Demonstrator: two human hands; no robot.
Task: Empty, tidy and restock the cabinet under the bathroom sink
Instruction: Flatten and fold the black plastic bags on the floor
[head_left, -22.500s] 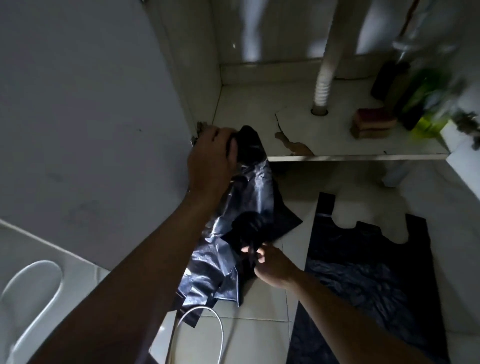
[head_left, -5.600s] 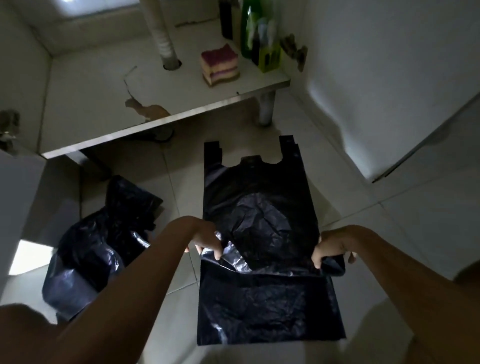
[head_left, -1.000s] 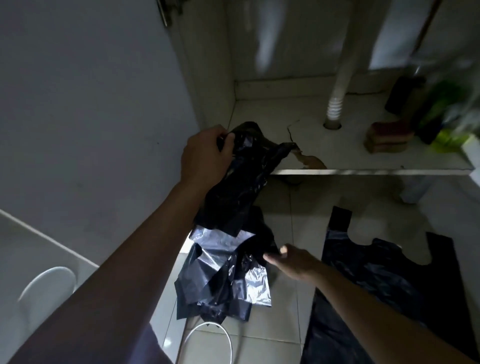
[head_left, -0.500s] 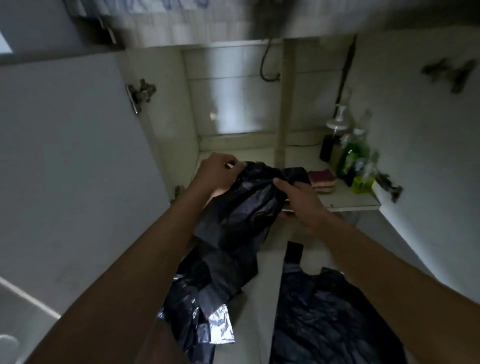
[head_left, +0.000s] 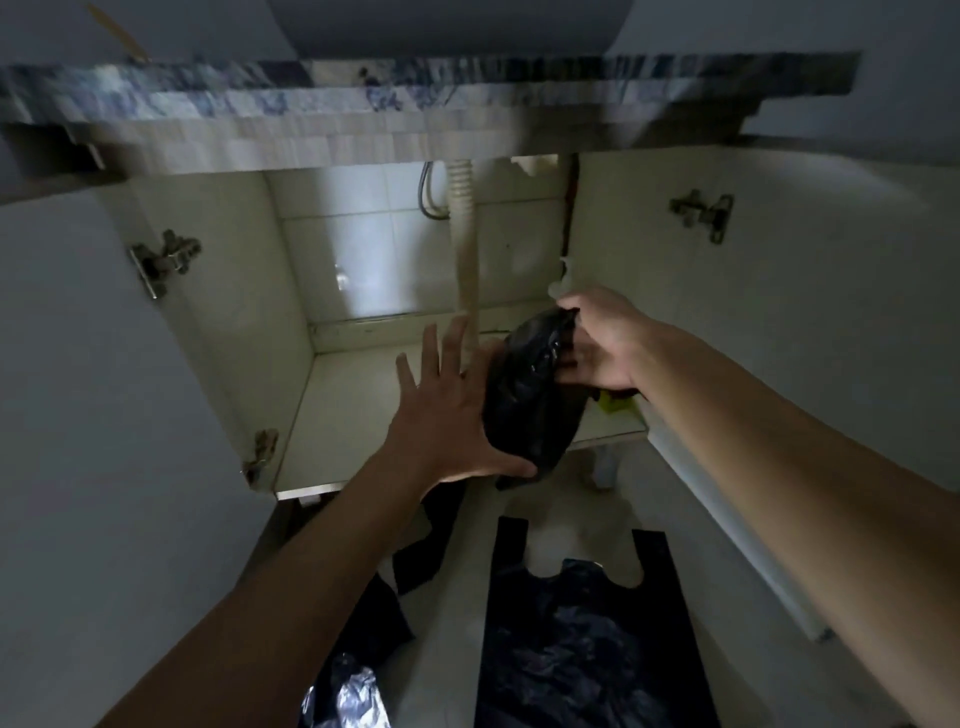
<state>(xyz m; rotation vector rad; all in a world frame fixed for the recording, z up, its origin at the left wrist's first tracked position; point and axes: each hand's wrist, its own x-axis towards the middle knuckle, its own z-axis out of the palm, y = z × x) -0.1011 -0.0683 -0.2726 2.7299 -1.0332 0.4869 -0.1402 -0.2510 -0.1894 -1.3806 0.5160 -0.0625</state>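
Note:
A bunched black plastic bag (head_left: 530, 400) hangs in the air in front of the open cabinet (head_left: 363, 410) under the sink. My right hand (head_left: 605, 348) grips its top end. My left hand (head_left: 447, 415) lies against its left side with fingers spread straight and the thumb under the bag's bottom. Another black bag (head_left: 587, 639) is spread flat on the floor tiles below. More crumpled black bags (head_left: 374, 634) lie to its left, partly behind my left forearm. Something yellow-green (head_left: 613, 401) shows under my right hand on the cabinet floor.
A white drain pipe (head_left: 465, 244) comes down in the middle of the cabinet. Both cabinet doors stand open, with hinges at left (head_left: 163, 260) and right (head_left: 701, 210). The marbled countertop edge (head_left: 415, 88) overhangs the opening. A cabinet leg (head_left: 605, 465) stands on the floor.
The view has tilted up to the whole cabinet. My right hand has lifted the bunched bag up and to the right, and my left hand has let go and now lies open against it.

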